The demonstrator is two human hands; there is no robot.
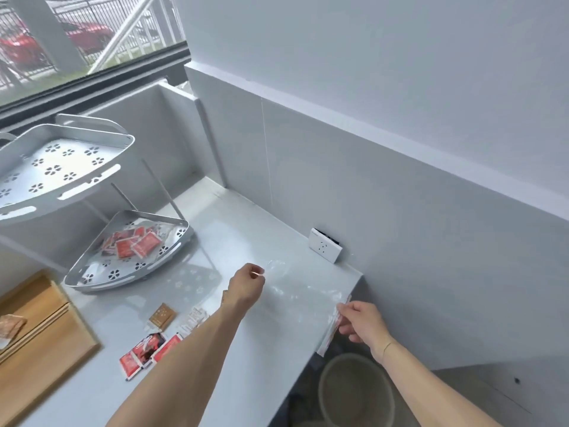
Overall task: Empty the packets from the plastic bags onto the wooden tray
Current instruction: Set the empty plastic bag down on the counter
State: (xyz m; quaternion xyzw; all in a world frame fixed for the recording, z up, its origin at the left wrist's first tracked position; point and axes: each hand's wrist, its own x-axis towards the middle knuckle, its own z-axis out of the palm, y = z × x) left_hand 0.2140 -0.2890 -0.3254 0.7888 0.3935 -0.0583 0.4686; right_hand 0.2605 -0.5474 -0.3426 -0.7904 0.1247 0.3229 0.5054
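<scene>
Wooden tray (40, 343) cut off at left edge

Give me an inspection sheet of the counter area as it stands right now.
Surface: grey countertop, glossy.
Job's things: clear plastic bag stretched between both hands over the counter's right end; wooden tray at far left, one brownish packet on it; loose red packets and a tan packet on the counter.
Clutter: two-tier corner rack, more red packets in its lower tier, upper tier bare.
Grippers: left hand pinching the bag; right hand gripping its other end.
Cables: nothing seen.
Surroundings: wall socket, bin below the counter end, window behind.
</scene>
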